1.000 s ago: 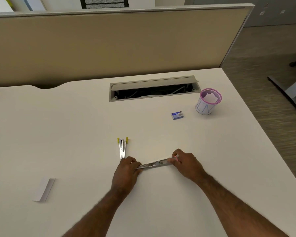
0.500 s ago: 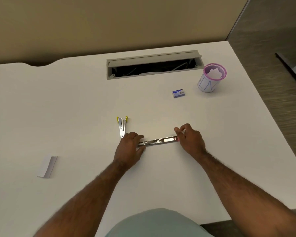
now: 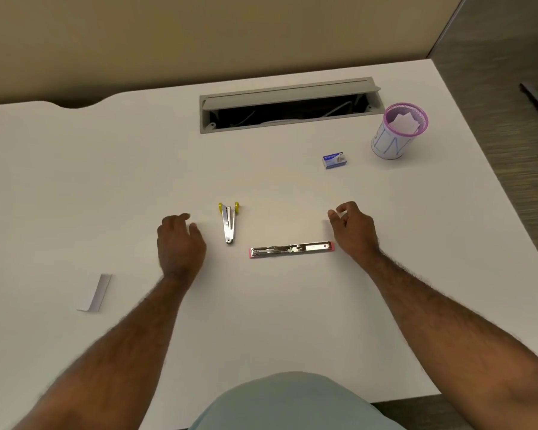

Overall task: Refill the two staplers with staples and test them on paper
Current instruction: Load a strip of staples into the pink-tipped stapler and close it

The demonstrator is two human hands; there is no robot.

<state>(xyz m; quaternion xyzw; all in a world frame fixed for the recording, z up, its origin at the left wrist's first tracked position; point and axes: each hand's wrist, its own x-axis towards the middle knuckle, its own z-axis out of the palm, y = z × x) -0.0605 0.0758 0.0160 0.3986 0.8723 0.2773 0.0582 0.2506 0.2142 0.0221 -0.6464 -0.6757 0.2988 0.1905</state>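
Staplers, pink [image 3: 292, 249] and yellow [image 3: 229, 223], lie opened flat: light, rigid, slippery metal; grasp by the ends. Left hand [image 3: 179, 243] and right hand [image 3: 353, 231] hold nothing, fingers loosely curled.

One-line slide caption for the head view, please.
Both hands, left and right, hover empty beside the opened pink-edged metal stapler on the white desk.

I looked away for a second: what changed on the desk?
Both hands let go of the long pink-edged metal stapler: the left hand drew off leftward, the right hand rightward. That stapler, the yellow-tipped stapler and the blue staple box lie as before.
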